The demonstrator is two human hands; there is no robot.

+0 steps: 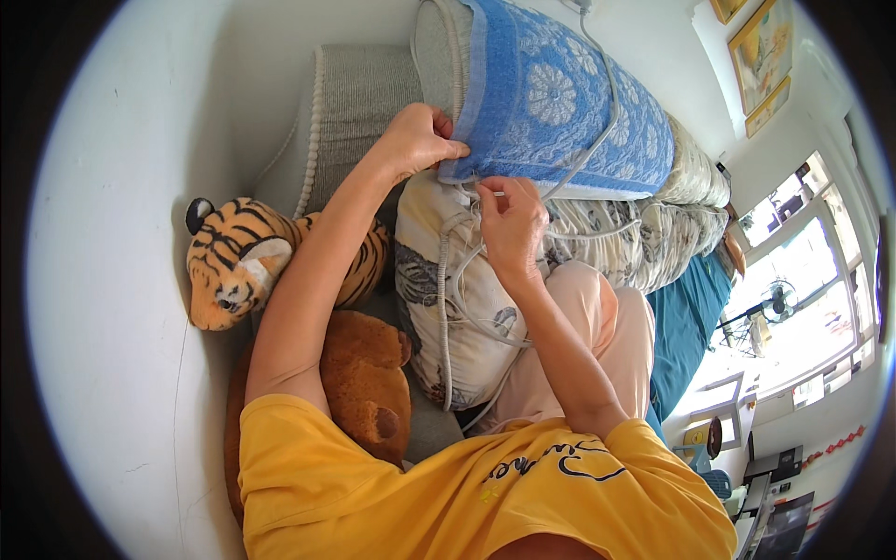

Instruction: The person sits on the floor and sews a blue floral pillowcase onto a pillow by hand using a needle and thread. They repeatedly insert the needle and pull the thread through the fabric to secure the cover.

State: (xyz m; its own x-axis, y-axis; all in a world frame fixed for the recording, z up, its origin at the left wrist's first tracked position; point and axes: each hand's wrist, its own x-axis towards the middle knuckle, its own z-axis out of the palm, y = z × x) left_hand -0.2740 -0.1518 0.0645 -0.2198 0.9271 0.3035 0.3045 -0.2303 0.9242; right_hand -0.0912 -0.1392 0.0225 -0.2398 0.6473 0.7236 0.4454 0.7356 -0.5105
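Observation:
A blue towel [551,93] with white flower patterns lies over the back of a sofa. At its near left corner my left hand [420,142] pinches the towel's edge between thumb and fingers. Just below that corner, my right hand [513,224] is closed in a pinch. A short, thin white piece sticks out between its fingertips; its kind is too small to make out. Fine loose strands show at the towel's corner, between the two hands. Beneath my right hand is a patterned cushion [467,308] in cream and grey, with a grey-white cable [444,317] looped over it.
A plush tiger [233,266] and a brown plush toy [369,383] sit by my left arm, against the white wall [112,327]. The cable also runs across the towel. Further right are a teal cover [686,317], a fan [779,299] and bright windows.

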